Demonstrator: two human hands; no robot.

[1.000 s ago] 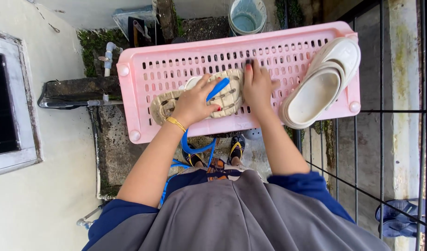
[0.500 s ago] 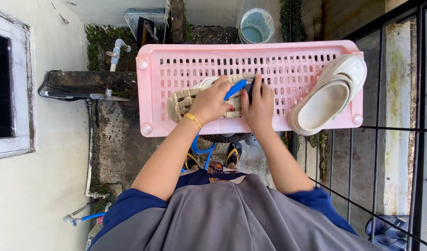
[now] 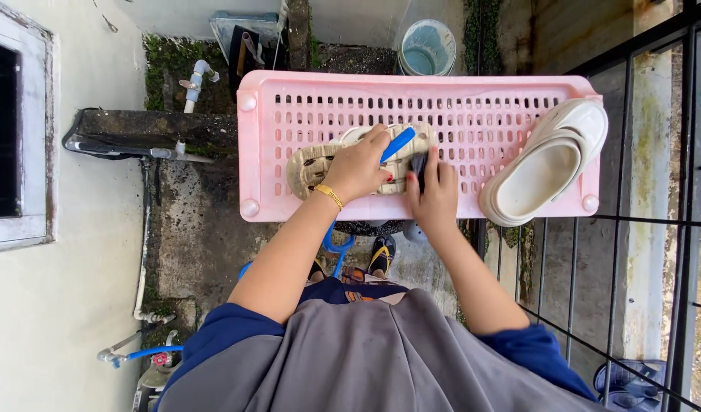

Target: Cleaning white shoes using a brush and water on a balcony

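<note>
A dirty beige shoe (image 3: 312, 164) lies on its side on a pink perforated plastic tray (image 3: 472, 122). My left hand (image 3: 356, 169), with a gold bracelet at the wrist, is closed around a brush with a blue handle (image 3: 398, 143) and presses it onto the shoe. My right hand (image 3: 434, 191) grips the shoe's right end, where a dark part shows between the fingers. A white clog (image 3: 545, 164) lies on the tray's right end, apart from both hands.
A pale blue bucket (image 3: 428, 47) stands beyond the tray. Pipes and a tap (image 3: 194, 80) sit at the far left by a mossy concrete ledge. A black metal railing (image 3: 633, 229) runs along the right. A blue hose (image 3: 335, 244) and my sandalled foot are below the tray.
The view has shifted, so the tray now sits lower and more central. My right hand has slid nearer the tray's front edge, and the brush has moved slightly along the shoe.
</note>
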